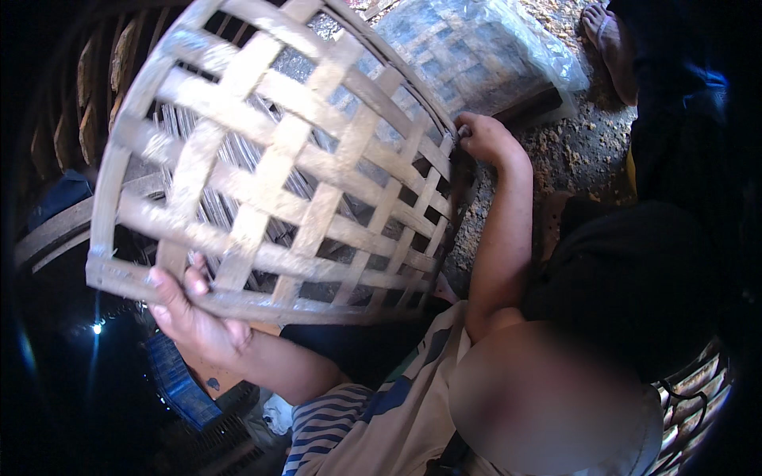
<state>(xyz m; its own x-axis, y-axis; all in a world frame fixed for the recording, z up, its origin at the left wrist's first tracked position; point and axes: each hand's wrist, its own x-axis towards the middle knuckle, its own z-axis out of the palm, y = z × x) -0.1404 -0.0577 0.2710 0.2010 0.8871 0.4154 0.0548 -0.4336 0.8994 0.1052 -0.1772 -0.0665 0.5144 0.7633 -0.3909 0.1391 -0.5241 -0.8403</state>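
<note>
A large tray woven from broad, pale bamboo strips (pixel 344 166) is held up at a tilt, filling the upper middle of the view. At its lower left corner, my left hand (pixel 198 321) grips the wooden frame, thumb in front and some fingertips showing through the weave. My right hand (pixel 494 141) is closed at the tray's right edge, fingers pinched on the rim; the fingertips are partly hidden. Thin greyish slats (pixel 214 202) show through the gaps behind the weave.
Beyond the tray, clear plastic sheeting (pixel 476 47) covers a blue-and-white woven surface. Crumbly debris (pixel 556 159) lies on the ground. A sandalled foot (pixel 611 47) and dark-clothed legs are at the right. Upright slats (pixel 87 103) stand at the left; a blue container (pixel 178 385) sits lower left.
</note>
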